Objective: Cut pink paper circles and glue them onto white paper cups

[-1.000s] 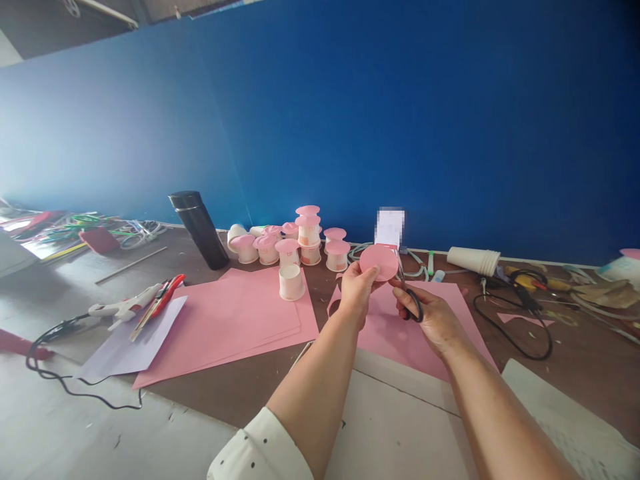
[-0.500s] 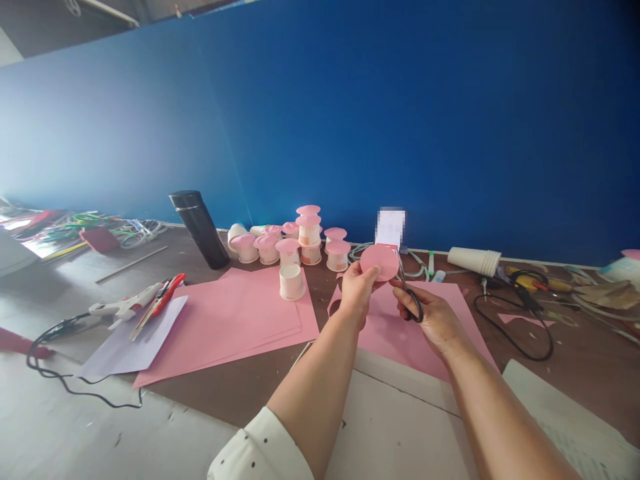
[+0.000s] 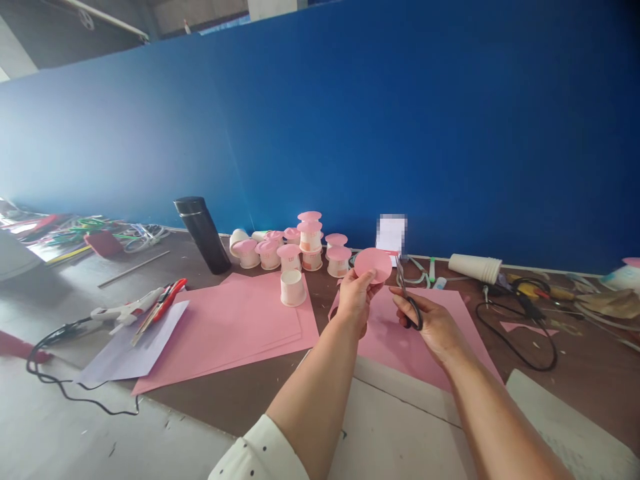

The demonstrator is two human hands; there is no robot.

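My left hand [image 3: 355, 297] pinches a round pink paper disc [image 3: 373, 264] and holds it up above the table. My right hand [image 3: 431, 321] is closed around black-handled scissors [image 3: 409, 303], whose blades point up just right of the disc. Under both hands lies a pink paper sheet [image 3: 400, 333]. A single white paper cup [image 3: 293, 288] stands upside down on a stack of pink sheets [image 3: 235, 323] to the left.
Several small cups topped with pink discs [image 3: 300, 243] cluster by the blue wall, next to a black flask [image 3: 203, 233]. A glue gun [image 3: 127, 310] and a red-handled tool [image 3: 163, 300] lie at left. A stack of cups [image 3: 475, 267] and black cables [image 3: 520, 327] lie at right.
My left hand has carried the disc slightly left, away from the scissor blades. The camera view has tilted a little upward.
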